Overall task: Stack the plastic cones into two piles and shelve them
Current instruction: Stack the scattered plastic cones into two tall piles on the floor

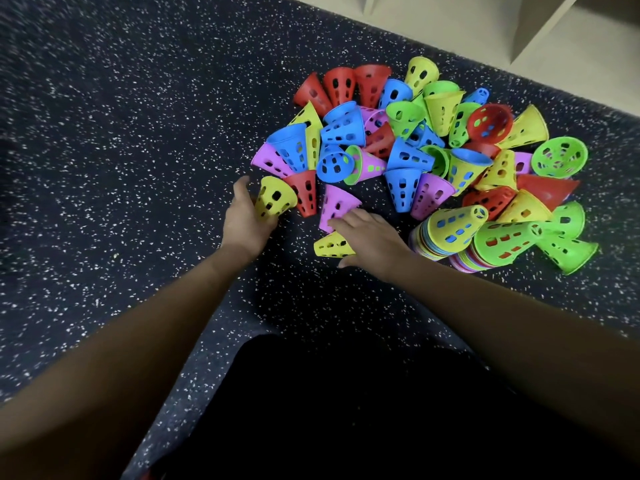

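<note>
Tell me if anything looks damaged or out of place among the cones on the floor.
Nothing looks broken. The loose cones lie jumbled on the floor, most on their sides, as an unsorted heap would. One green cone lies tipped beside the two stacks. The left hand grips a yellow cone.

The bright perforated plastic cones [410, 155] look smooth, faintly glossy. The dark white-flecked floor [138, 133] is matt and grainy — rubber-like; the pale shelf boards [538, 29] look smooth, matt.
</note>
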